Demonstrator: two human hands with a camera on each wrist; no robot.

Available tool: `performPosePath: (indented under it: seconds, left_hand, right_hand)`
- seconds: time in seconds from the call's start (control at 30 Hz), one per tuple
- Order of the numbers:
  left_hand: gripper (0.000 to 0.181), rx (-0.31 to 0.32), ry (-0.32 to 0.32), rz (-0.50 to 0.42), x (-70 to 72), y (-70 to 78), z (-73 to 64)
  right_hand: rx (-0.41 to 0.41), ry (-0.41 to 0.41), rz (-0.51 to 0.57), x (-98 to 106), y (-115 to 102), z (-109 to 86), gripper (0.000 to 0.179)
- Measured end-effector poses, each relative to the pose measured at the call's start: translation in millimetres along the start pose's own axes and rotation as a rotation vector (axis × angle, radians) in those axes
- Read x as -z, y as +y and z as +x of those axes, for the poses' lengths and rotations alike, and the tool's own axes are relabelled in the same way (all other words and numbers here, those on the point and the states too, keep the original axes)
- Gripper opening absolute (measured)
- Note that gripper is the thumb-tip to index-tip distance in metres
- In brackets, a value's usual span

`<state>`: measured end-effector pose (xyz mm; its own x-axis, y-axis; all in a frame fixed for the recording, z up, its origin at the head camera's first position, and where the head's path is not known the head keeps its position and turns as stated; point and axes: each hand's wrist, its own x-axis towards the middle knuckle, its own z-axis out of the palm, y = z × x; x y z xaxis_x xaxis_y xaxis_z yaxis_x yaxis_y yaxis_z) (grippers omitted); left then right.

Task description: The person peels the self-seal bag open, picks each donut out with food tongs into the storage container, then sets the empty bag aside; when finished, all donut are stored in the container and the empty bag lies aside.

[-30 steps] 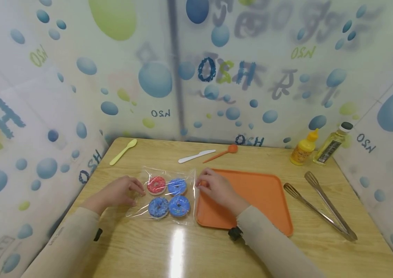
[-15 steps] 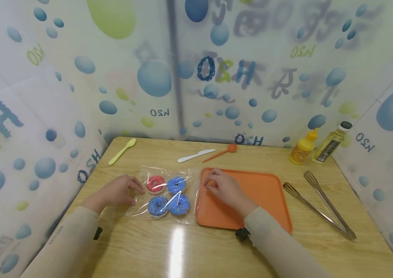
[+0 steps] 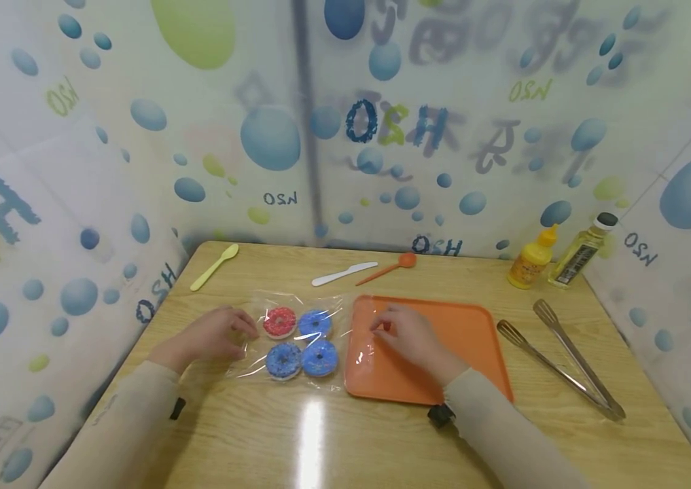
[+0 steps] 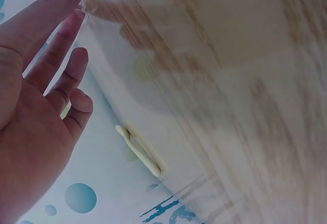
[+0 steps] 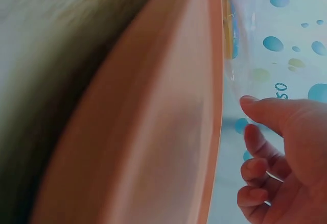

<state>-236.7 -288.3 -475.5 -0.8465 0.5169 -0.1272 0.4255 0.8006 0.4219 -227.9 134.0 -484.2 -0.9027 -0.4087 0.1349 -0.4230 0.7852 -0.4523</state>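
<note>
A clear plastic bag (image 3: 259,372) lies on the table, holding toy donuts: one red donut (image 3: 280,322) and three blue donuts (image 3: 319,358). My left hand (image 3: 218,334) pinches the bag's left edge; in the left wrist view the thumb and index finger meet at the film (image 4: 92,7), other fingers loosely bent. Over the orange tray (image 3: 455,339), my right hand (image 3: 415,339) pinches the bag's right end, its film stretched across the tray's left rim. In the right wrist view that film (image 5: 236,78) runs to the thumb tip.
Behind lie a yellow-green spoon (image 3: 215,267), a white knife (image 3: 345,274) and an orange spoon (image 3: 386,269). Metal tongs (image 3: 565,367) lie right of the tray. A yellow squeeze bottle (image 3: 530,261) and an oil bottle (image 3: 580,252) stand at the back right, near the wall.
My right hand has moved right, from the tray's left rim to over the tray, drawing film along. The bag and donuts have shifted slightly right. My left hand has stayed nearly in place.
</note>
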Motion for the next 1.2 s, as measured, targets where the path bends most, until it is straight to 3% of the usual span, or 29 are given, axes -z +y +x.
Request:
performPosePath:
  seconds: [0.07, 0.33, 0.6, 0.97, 1.1, 1.2]
  left_hand:
    - [0.032, -0.015, 0.001, 0.001, 0.0, 1.6, 1.1]
    - [0.031, 0.026, -0.01, -0.015, -1.0, 2.6, 3.4]
    - [0.033, 0.05, -0.003, -0.037, -2.5, 2.2, 3.4]
    - [0.039, 0.11, 0.004, -0.086, 3.6, 11.9, -0.7]
    - [0.036, 0.137, 0.038, -0.111, 7.6, 17.9, 0.8]
    - [0.032, 0.117, 0.09, -0.113, 8.4, 22.3, 3.7]
  right_hand:
    - [-0.007, 0.001, -0.004, 1.0, 1.7, -2.3, 0.01]
    - [-0.033, 0.048, -0.02, 2.9, -2.0, -7.7, 0.018]
    - [-0.019, -0.038, 0.005, 0.1, -19.5, -11.2, 0.021]
    - [-0.074, -0.104, -0.002, -11.6, -21.5, -12.2, 0.029]
    - [-0.098, -0.118, -0.002, -15.9, -19.7, -13.1, 0.032]
    - [-0.096, -0.117, -0.004, -17.5, -18.8, -14.0, 0.033]
